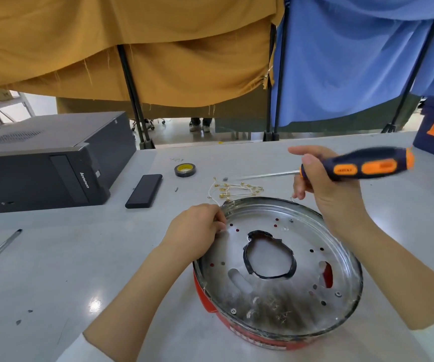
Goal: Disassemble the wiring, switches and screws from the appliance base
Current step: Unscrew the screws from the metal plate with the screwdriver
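The fingers (305,188) of the right hand (325,189) are wrapped round a screwdriver (367,165), its orange-and-navy handle pointing right and its thin shaft running leftward, nearly level, above the desk (54,257). The left hand (197,231) rests on the far-left rim of the appliance base (276,270), fingertips curled at the edge as if pinching a thin wire; I cannot tell what they grip. The base sits just in front of the person, metal plate up. Screws (338,293) remain on the near side of the plate, below and toward the person from the tool's tip, so the shaft would need swinging from level to upright. Loose wiring (233,190) with gold terminals lies just beyond the rim.
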Motion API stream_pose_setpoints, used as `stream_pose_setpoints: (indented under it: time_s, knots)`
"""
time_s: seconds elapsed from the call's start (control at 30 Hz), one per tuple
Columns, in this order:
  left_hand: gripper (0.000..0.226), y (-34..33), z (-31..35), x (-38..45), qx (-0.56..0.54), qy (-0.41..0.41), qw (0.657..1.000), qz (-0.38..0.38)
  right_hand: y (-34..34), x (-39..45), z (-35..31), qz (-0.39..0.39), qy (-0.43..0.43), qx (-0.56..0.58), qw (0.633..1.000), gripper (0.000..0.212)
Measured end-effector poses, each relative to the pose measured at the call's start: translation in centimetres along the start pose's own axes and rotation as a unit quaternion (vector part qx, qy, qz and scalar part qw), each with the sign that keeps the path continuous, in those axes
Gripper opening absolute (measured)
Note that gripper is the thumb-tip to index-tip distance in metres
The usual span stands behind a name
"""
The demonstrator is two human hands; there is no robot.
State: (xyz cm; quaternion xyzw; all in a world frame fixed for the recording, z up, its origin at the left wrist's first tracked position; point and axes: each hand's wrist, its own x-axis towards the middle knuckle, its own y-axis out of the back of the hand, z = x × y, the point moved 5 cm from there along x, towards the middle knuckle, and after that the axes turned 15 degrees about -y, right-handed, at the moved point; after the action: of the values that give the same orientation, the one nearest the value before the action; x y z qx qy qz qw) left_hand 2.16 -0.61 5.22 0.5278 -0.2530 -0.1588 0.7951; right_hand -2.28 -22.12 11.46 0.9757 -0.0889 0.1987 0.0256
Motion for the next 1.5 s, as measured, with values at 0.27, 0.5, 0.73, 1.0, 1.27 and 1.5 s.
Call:
stream_pose_setpoints:
  time_s: [0.27,0.5,0.73,1.0,1.27,1.5]
  knots:
    - [0.013,0.1,0.4,0.2,-0.057,-0.038,0.997,0.023,-2.4,0.2,7.0,-0.238,-0.032,-0.301,0.923,0.034]
    - [0.006,0.9,0.0,-1.0,-0.095,-0.076,0.983,0.138,-2.6,0.7,6.9,-0.271,-0.030,-0.421,0.865,0.032]
    - [0.010,1.1,0.7,-1.1,-0.139,-0.129,0.969,0.158,-3.1,0.3,7.0,-0.277,-0.041,-0.472,0.836,0.020]
    - [0.026,1.1,-1.6,-0.7,-0.351,-0.024,0.906,0.235,-3.0,0.5,7.9,-0.295,-0.052,-0.480,0.825,0.024]
    - [0.006,1.4,-7.9,5.3,-0.174,0.056,0.962,0.203,-3.0,0.9,8.6,-0.317,-0.051,-0.475,0.819,0.030]
    - [0.019,-0.9,-12.4,13.1,0.111,0.066,0.990,-0.061,-3.0,2.4,12.3,-0.307,-0.042,-0.444,0.841,0.035]
